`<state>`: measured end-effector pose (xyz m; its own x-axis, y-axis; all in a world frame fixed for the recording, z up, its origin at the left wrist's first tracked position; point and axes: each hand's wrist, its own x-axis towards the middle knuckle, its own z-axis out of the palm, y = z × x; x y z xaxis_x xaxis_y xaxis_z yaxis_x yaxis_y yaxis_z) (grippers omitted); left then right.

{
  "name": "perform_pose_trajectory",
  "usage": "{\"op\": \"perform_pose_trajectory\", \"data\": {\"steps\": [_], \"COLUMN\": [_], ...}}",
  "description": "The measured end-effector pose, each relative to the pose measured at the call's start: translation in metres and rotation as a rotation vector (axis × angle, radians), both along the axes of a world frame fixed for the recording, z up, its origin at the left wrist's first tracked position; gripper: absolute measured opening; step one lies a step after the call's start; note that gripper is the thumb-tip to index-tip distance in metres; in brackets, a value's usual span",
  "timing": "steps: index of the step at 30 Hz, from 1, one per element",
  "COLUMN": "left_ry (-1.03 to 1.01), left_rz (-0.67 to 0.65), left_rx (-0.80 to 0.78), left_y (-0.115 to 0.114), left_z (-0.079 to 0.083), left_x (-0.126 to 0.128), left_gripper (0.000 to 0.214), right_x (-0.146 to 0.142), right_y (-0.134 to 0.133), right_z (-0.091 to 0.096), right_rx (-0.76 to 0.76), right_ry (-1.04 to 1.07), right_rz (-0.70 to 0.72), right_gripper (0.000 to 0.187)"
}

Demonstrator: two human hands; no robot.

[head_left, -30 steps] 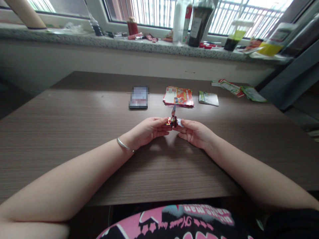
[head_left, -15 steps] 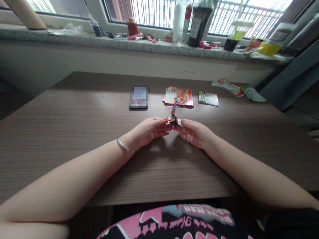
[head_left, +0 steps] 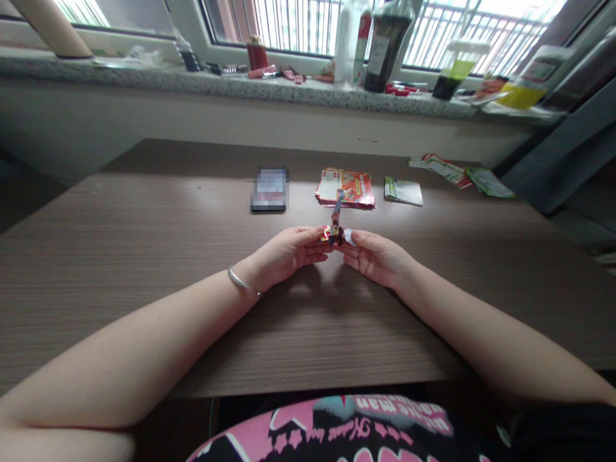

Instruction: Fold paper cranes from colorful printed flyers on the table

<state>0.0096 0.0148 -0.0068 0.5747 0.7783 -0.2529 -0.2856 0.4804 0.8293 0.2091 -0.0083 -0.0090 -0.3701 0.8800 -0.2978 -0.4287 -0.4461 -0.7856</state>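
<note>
Just above the table, both my hands meet at a small shiny figure (head_left: pixel 335 235), coloured red, yellow, black and silver, whose exact kind is too small to tell. A thin strip stands up from its top. My left hand (head_left: pixel 301 249) pinches its left side between thumb and fingers. On the opposite side, the thumb and fingers of my right hand (head_left: pixel 378 256) grip a whitish, pale part. My fingertips cover some of the figure. Right behind it lies a stack of red and white printed cards (head_left: pixel 353 187).
A pixelated dark-edged device (head_left: pixel 269 189) lies left of the cards. Green-and-white cards (head_left: pixel 403 191) are to the right, and several torn wrappers (head_left: pixel 447 170) lie at the far right. Bottles and small items crowd the stone windowsill (head_left: pixel 308 95) behind the table (head_left: pixel 144 212).
</note>
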Motion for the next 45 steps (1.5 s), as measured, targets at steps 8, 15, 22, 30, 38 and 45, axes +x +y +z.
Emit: {"op": "perform_pose_trajectory", "data": {"steps": [8,15,22,30,38,45], "left_ry": [-0.084,-0.086,-0.094,-0.102,-0.077,0.221], "left_rz": [-0.004,-0.003,0.150,0.272,0.328,0.624], "left_rx": [0.000,0.011,-0.038,-0.097,-0.040,0.486], "left_y": [-0.001,0.001,-0.006,-0.005,-0.002,-0.003], "left_z": [-0.004,-0.004,0.003,0.003,0.003,-0.008], "left_x": [0.001,0.003,0.003,0.002,0.004,0.002], "left_gripper": [0.023,0.017,0.018,0.021,0.033,0.039], "right_x": [0.000,-0.001,-0.006,-0.001,0.002,0.000], "right_y": [0.000,0.001,0.000,0.004,0.007,0.005], "right_z": [-0.002,-0.004,0.002,0.002,-0.002,-0.006], "right_rx": [0.058,0.023,-0.087,-0.114,0.000,0.217], "right_ry": [0.000,-0.011,0.017,0.061,-0.030,-0.171], "right_rz": [0.005,-0.028,-0.095,-0.186,-0.226,-0.160], "right_gripper": [0.015,0.013,0.018,0.028,0.024,0.031]}}
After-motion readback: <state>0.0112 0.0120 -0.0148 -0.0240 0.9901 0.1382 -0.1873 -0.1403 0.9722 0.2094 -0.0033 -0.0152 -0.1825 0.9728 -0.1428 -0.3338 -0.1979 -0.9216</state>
